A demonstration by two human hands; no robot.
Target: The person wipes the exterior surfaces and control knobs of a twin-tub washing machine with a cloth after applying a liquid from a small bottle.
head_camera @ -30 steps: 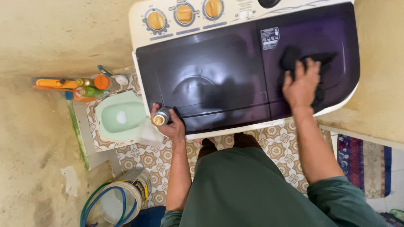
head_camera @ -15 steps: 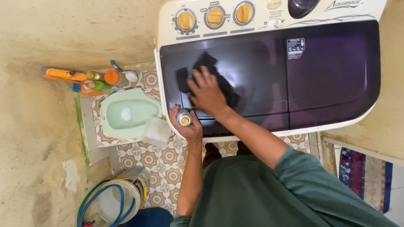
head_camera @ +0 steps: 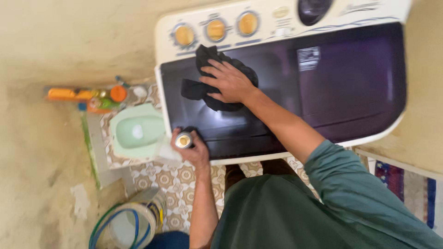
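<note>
While the right hand lies flat with fingers spread on a crumpled black cloth, it presses that cloth onto the dark glossy lid of a cream twin-tub washing machine, at the lid's far left part just below the three yellow dials. The left hand is closed around a small can at the near left corner of the machine, beside the lid's front edge.

Wiping well here, as I judge it, calls for a flat palm with even pressure, overlapping strokes that run along the lid's length, and a fresh fold of cloth turned under when one face is soiled; the seam between the two lid panels and the strip under the dials would want a fingertip through the cloth. The can is best kept clear of the stroke.

The cloth is bunched and has no clear long axis; one loose flap trails left and another reaches up toward the dials. The can stands roughly upright, its gold-toned top facing the camera, so its long axis runs nearly along the line of sight; the picture is blurred and which way any nozzle points I cannot tell.

To the left, on the patterned tile floor, sits a pale green squat pan, with orange and green bottles beyond it.
</note>
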